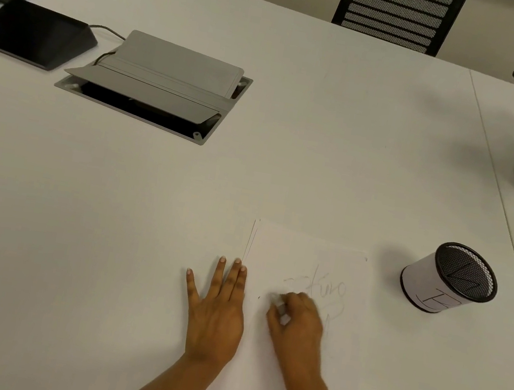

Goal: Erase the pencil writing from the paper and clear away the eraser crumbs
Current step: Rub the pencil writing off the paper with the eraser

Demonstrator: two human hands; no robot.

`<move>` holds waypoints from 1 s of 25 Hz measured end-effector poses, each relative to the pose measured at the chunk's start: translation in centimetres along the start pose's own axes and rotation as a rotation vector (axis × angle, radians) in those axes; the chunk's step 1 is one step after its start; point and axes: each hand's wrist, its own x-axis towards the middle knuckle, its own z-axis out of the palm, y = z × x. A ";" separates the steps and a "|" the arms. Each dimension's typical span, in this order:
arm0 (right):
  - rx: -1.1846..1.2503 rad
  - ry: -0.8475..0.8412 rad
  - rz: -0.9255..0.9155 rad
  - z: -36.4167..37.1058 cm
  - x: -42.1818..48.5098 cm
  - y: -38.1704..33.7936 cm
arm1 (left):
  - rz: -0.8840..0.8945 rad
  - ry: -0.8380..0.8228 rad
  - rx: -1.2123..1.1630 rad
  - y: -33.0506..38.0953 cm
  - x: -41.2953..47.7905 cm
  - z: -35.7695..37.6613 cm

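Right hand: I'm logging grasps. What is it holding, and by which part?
The right hand pinches a small white eraser against the paper; blur hides which part of it.

1. The paper [306, 257] is a white sheet lying flat on the table [144, 210].
2. The pencil writing [330, 288] is a faint grey scrawl on the sheet's right half.
3. The eraser [277, 300] is small, whitish and blurred. It sits just left of the writing, pinched by the right hand [299, 321].
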 end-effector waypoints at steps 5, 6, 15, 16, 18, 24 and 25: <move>0.015 0.176 0.173 -2.7 3.2 1.7 | 0.007 0.016 0.019 -0.1 0.0 0.1; 0.026 0.176 0.166 -2.4 2.8 1.4 | 0.006 0.003 0.023 0.0 -0.1 0.1; 0.007 0.026 0.024 -0.6 1.9 0.7 | 0.003 0.012 0.003 0.0 0.0 0.0; 0.009 0.064 0.053 -1.2 3.1 1.0 | 0.009 0.035 0.013 -0.1 -0.1 0.0; 0.022 0.123 0.110 -2.2 5.1 1.3 | -0.001 0.040 0.008 -0.1 -0.2 0.0; 0.013 0.005 -0.005 0.5 0.7 -0.4 | 0.013 0.030 -0.013 0.1 0.0 0.0; 0.010 -0.017 -0.052 0.9 -0.1 -0.5 | 0.012 0.020 -0.022 0.1 0.0 0.0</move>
